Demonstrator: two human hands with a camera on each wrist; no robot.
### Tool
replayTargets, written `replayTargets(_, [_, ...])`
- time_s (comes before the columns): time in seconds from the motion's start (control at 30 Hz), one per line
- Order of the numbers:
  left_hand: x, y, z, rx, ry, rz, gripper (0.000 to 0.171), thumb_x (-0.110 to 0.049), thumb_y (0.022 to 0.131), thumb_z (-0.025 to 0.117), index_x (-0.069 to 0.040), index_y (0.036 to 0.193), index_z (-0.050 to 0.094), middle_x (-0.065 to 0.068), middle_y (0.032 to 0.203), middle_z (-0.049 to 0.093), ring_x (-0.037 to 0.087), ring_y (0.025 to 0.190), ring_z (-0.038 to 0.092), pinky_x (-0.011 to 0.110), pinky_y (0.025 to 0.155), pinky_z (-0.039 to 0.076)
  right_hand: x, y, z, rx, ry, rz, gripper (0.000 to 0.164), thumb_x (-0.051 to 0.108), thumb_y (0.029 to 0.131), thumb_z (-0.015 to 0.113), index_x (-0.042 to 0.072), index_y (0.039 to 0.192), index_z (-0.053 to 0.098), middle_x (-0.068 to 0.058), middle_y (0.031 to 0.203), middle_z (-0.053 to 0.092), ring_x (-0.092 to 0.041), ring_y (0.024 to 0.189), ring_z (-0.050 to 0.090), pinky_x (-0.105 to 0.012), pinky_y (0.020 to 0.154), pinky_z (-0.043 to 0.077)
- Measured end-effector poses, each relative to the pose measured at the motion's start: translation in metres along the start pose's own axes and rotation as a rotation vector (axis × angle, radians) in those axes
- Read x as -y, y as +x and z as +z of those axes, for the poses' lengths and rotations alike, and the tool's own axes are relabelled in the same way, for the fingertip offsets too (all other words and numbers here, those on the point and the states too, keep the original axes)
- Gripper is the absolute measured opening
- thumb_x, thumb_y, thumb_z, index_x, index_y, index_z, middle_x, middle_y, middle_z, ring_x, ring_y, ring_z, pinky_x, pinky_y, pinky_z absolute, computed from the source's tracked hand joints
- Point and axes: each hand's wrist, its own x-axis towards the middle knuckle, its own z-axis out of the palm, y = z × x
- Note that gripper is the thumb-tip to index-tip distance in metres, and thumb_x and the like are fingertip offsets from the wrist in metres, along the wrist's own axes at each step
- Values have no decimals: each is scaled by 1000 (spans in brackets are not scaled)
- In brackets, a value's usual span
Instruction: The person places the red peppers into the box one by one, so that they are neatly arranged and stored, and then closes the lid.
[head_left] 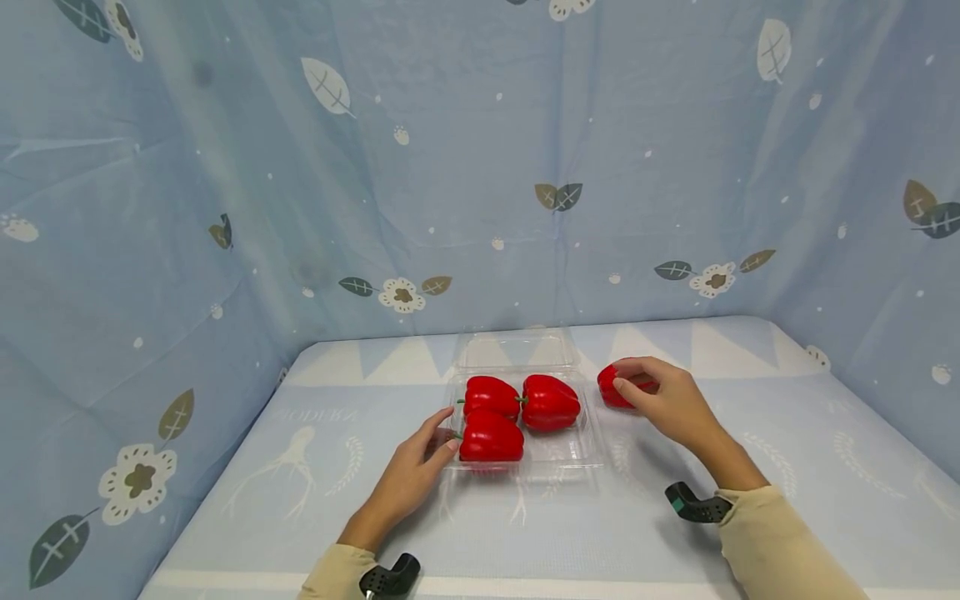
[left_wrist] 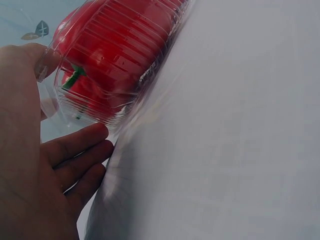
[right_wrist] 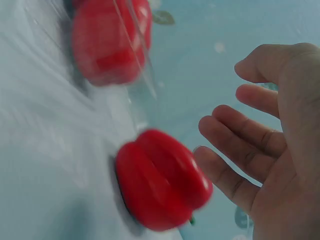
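Note:
A clear plastic container (head_left: 562, 450) with three red bell peppers, one at the front (head_left: 491, 437), one at the back left (head_left: 489, 392) and one at the right (head_left: 551, 403), sits mid-table. My left hand (head_left: 405, 477) is at its left side, thumb and index finger by the rim, the other fingers loosely extended below in the left wrist view. Another bell pepper (right_wrist: 162, 180) lies on the table right of the container. Over it hovers my right hand (head_left: 670, 404), fingers loosely spread and nothing in its grasp; the right wrist view shows a gap to the pepper.
The container's clear lid (head_left: 517, 350) lies folded back behind it. A patterned cloth (head_left: 300, 517) covers the table. Blue printed curtains (head_left: 480, 167) enclose the back and sides. Each wrist wears a black device (head_left: 697, 504).

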Motion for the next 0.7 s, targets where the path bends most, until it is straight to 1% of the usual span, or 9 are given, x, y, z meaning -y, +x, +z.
replayTargets(0.13, [1,1,0,-3,-2,2,55,-40,102,55,-23,153,42,5,125,66,25,116,62,51,103,46,-11,-2,-13,-35,-7,65,38,31,99,63,6,128,65,-12,116,69,-28,99,64,-28,78,55])
replayTargets(0.23, [1,0,0,-1,-6,3,55,-40,102,55,-23,153,42,5,125,66,25,116,62,51,103,46,-20,-4,-20,-67,6,110,40,32,100,61,5,129,64,-15,118,68,-31,101,63,-26,76,55])
replayTargets(0.4, [1,0,0,0,-11,-4,56,-41,102,55,-22,153,42,7,128,65,27,118,61,52,103,46,-36,-7,-27,-110,18,152,41,34,101,60,4,129,64,-18,119,67,-33,103,61,-22,71,53])
replayTargets(0.57, [1,0,0,0,-7,-13,56,-43,102,55,-23,153,42,9,131,64,28,120,60,53,104,45,-48,-10,-29,-110,51,194,45,36,102,57,4,132,61,-19,119,67,-33,98,64,-20,70,53])
replayTargets(0.7, [1,1,0,-1,-6,-11,56,-43,102,55,-24,153,42,8,130,64,28,119,60,52,103,46,-54,-9,-28,-101,99,245,50,38,103,55,3,138,56,-22,124,64,-38,102,65,-19,72,54])
